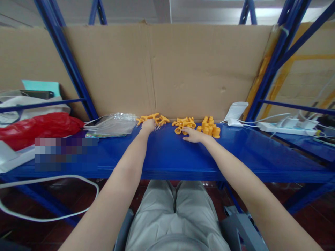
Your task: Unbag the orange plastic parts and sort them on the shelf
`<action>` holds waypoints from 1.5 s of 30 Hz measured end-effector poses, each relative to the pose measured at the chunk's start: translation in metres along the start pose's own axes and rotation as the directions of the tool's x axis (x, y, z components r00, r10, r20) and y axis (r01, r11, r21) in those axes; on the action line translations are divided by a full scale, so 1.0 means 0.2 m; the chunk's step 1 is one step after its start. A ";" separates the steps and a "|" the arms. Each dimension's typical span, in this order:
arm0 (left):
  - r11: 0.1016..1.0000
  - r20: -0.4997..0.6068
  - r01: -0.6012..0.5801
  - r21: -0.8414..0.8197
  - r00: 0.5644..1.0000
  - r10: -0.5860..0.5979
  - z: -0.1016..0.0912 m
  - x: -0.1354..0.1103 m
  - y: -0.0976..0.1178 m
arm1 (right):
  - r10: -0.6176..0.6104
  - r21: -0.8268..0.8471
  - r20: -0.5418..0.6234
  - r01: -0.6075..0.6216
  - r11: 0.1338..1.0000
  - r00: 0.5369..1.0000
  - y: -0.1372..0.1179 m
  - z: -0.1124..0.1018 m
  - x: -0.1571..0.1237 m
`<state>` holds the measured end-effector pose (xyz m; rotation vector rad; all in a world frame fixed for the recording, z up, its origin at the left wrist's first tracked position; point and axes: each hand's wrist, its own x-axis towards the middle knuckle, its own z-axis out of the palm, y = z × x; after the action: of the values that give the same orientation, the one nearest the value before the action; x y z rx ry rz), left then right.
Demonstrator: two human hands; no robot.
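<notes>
My left hand (148,126) reaches into a pile of yellow T-shaped handles (164,120) with metal spiral screws, like corkscrew parts. Its back faces me and its fingers are mostly hidden, so I cannot tell whether it grips a handle. To the right, my right hand (193,135) is at the near edge of a heap of yellow hollow plastic pieces (183,122) with round, cup-like ends. Its thumb is held apart from the fingers, which touch or nearly touch one of these pieces. Beside that hand, several short yellow cylinders (210,129) stand grouped together.
The blue tabletop (172,157) is backed by a tall cardboard sheet (196,69). Clear plastic bags (112,125) and a red bag (44,127) lie to the left. At right are a white packet (237,113), cables and a white power strip (285,128). Blue metal posts (70,66) rise on both sides.
</notes>
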<state>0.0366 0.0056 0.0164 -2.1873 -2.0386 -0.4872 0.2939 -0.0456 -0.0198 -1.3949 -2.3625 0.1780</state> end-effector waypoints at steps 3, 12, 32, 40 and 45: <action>0.999 0.046 0.028 0.029 0.999 -0.029 -0.01 0.00 0.03 | -0.024 -0.011 0.000 0.024 1.000 1.000 0.01 0.01 0.01; 0.994 -0.011 -0.056 0.095 0.998 0.058 0.02 -0.02 0.04 | -0.044 -0.018 -0.043 0.043 0.999 0.998 0.05 0.04 0.03; 0.959 -0.197 -0.282 -0.021 0.942 0.272 0.07 0.01 0.16 | -0.023 -0.022 -0.100 0.021 1.000 0.995 -0.01 0.03 0.02; 0.820 -0.127 -0.563 -0.103 0.825 0.550 0.03 -0.04 0.34 | -0.083 -0.002 -0.229 0.085 0.996 0.970 0.03 0.04 0.03; 0.805 -0.004 -0.586 -0.092 0.809 0.588 0.02 -0.12 0.39 | -0.043 -0.026 -0.239 0.038 0.999 0.970 0.01 0.04 0.02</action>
<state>0.1124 -0.0227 0.0155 -2.7105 -1.2361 -0.4723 0.2905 -0.0394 -0.0274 -1.2972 -2.1963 -0.0262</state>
